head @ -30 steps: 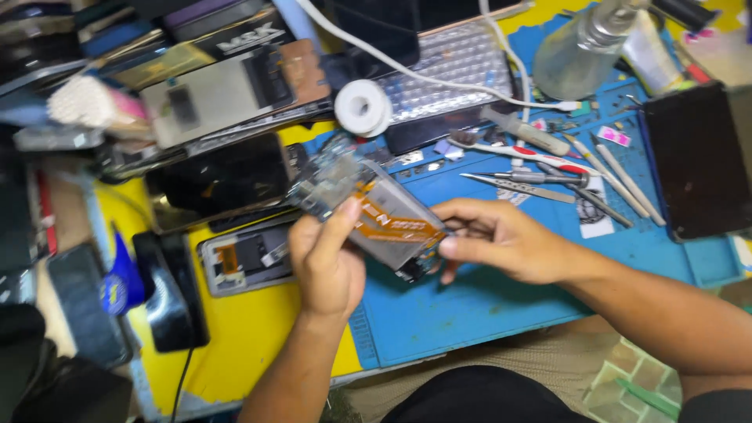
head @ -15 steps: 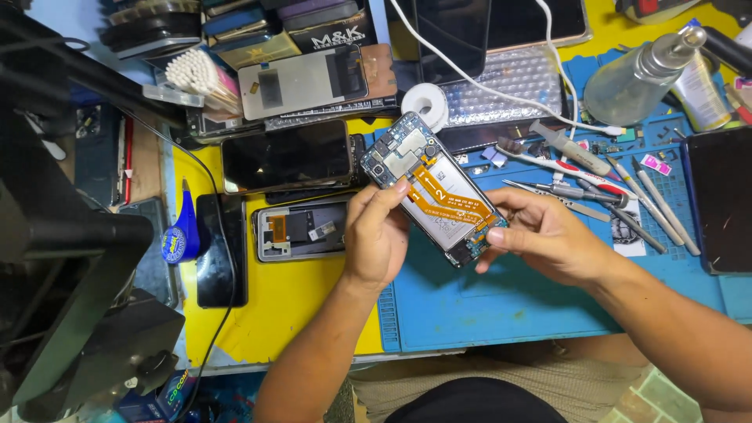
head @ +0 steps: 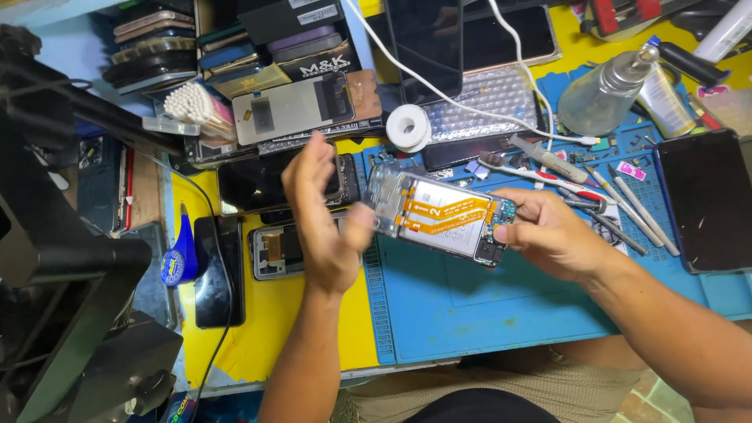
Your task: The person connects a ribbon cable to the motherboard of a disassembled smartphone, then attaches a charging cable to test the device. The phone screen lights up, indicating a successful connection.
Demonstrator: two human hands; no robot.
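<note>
Right hand [head: 552,235]: fingers clamped on the right end of an opened phone [head: 441,218], thumb over its top edge, holding it raised above the blue mat [head: 501,305]. The phone lies back side up, tilted, with orange ribbon cables and a white battery exposed. Left hand [head: 325,215]: fingers spread and loose, gripping nothing, blurred; its thumb tip sits at the left end of the phone, contact not certain. Taking the phone as the reference: directly behind it a white roll of tape [head: 408,127] and a toothbrush [head: 533,172]; behind and to the right a clear bottle with a metal top [head: 603,94]; to the right a row of tweezers [head: 627,204], and past them a dark screen panel [head: 709,207]; to the left, beyond the left hand, a second opened phone [head: 276,251] on the yellow surface [head: 270,329], with a black phone [head: 219,270] further left; behind and to the left a tub of cotton swabs [head: 196,106]
</note>
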